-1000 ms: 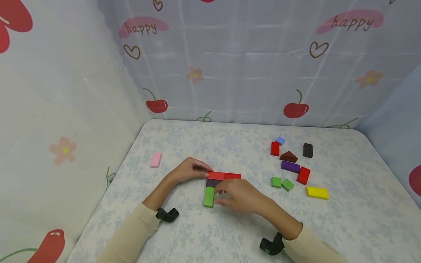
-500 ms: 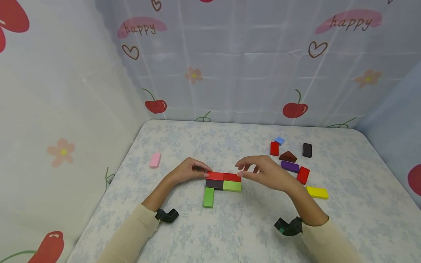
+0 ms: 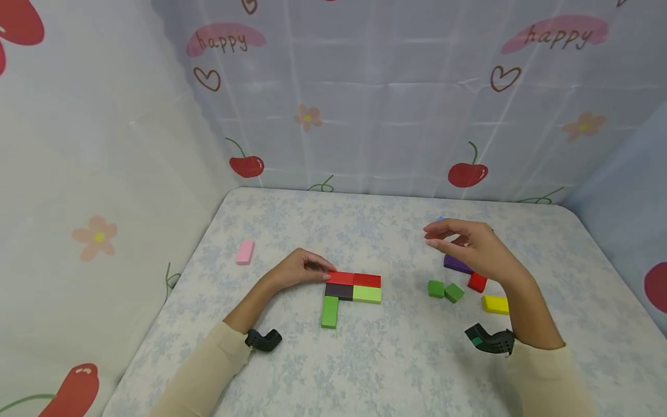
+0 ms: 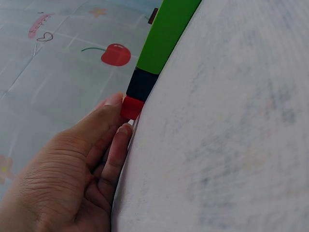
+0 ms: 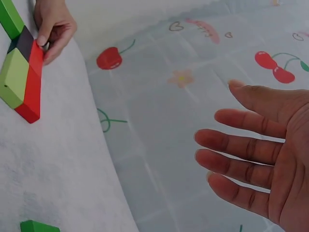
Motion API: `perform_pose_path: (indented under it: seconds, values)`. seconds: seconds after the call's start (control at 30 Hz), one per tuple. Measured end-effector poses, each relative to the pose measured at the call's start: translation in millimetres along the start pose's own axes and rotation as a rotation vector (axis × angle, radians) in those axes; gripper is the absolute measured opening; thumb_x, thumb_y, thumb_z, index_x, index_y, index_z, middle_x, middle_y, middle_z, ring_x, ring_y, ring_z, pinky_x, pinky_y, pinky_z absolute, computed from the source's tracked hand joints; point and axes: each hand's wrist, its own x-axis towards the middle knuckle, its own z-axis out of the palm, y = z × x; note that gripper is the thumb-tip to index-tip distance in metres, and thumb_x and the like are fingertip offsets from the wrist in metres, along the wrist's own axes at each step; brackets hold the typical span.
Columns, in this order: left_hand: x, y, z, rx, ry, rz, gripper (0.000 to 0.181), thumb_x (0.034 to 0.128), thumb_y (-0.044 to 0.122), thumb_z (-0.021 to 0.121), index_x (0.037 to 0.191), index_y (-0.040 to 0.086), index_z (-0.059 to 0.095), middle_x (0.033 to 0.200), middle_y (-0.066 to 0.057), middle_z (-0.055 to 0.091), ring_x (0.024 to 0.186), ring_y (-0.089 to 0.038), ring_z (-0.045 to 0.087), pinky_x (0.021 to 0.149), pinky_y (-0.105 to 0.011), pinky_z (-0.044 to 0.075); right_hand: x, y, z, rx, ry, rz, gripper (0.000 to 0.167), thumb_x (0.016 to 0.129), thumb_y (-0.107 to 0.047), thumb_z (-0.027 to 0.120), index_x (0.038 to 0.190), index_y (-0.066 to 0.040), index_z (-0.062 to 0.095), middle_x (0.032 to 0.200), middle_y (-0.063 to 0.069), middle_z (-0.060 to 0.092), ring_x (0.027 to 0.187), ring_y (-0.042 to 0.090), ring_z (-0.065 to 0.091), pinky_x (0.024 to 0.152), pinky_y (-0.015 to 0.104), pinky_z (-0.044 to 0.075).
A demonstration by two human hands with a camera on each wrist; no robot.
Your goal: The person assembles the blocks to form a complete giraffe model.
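My left hand (image 3: pixel 298 270) pinches the left end of a red block (image 3: pixel 341 278) between thumb and fingers; the left wrist view shows that red end (image 4: pixel 132 108) at the fingertips. A second red block (image 3: pixel 367 281) continues the row. In front lie a black block (image 3: pixel 339 291) and a light green block (image 3: pixel 367 295), touching the reds. A green block (image 3: pixel 330 313) extends toward me from the black one. My right hand (image 3: pixel 476 249) hovers over the loose blocks at the right, holding nothing; its fingers (image 5: pixel 236 145) are spread in the right wrist view.
Around the right hand lie a purple block (image 3: pixel 457 264), a red block (image 3: pixel 477 282), a yellow block (image 3: pixel 495 304) and small green blocks (image 3: pixel 436 289). The hand hides others behind it. A pink block (image 3: pixel 245 252) lies at the left. A curtain (image 3: pixel 385 116) hangs behind the table.
My right hand has let go of the light green block beside the black one and moved right and away, over the loose blocks. My left hand has stayed at the red block.
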Motion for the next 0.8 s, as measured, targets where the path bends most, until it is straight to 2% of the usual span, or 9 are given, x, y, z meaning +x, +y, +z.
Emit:
perform_pose_path:
  seconds: [0.2,0.37,0.6,0.8]
  values:
    - [-2.8,-0.1,0.3,-0.003,0.009,0.004,0.022,0.0889,0.019,0.081,0.111,0.017,0.081,0.108,0.001,0.077,0.089,-0.016,0.07,0.077,-0.03,0.054,-5.8,15,-18,-0.027,0.028,0.049,0.027,0.099,-0.02,0.069,0.125,-0.015,0.071,0.115,0.003,0.072,0.09,0.007,0.065,0.076,0.021,0.053]
    - [-4.9,-1.2,0.0,-0.011,0.009,-0.006,0.023,0.0888,0.018,0.081,0.112,0.017,0.081,0.109,0.0,0.076,0.09,-0.016,0.07,0.078,-0.029,0.054,-11.9,31,-27,-0.029,0.079,0.101,0.03,0.1,-0.022,0.068,0.128,-0.011,0.069,0.118,0.009,0.07,0.089,0.004,0.063,0.076,0.016,0.051]
    - [-2.6,-2.1,-0.5,0.015,0.005,0.002,0.024,0.0888,0.018,0.081,0.112,0.019,0.08,0.11,0.002,0.076,0.094,-0.016,0.07,0.079,-0.031,0.055,-21.1,49,-39,-0.072,0.146,0.194,0.034,0.1,-0.031,0.068,0.128,-0.013,0.07,0.119,0.007,0.071,0.095,-0.001,0.058,0.079,0.011,0.044]
    - [0.2,-0.8,-0.1,0.009,-0.004,-0.001,0.024,0.089,0.021,0.081,0.113,0.02,0.08,0.11,0.002,0.076,0.097,-0.018,0.071,0.081,-0.031,0.055,-35.7,63,-45,-0.037,0.124,0.251,0.036,0.1,-0.03,0.067,0.13,-0.011,0.068,0.115,0.0,0.071,0.091,0.001,0.062,0.075,0.016,0.05]
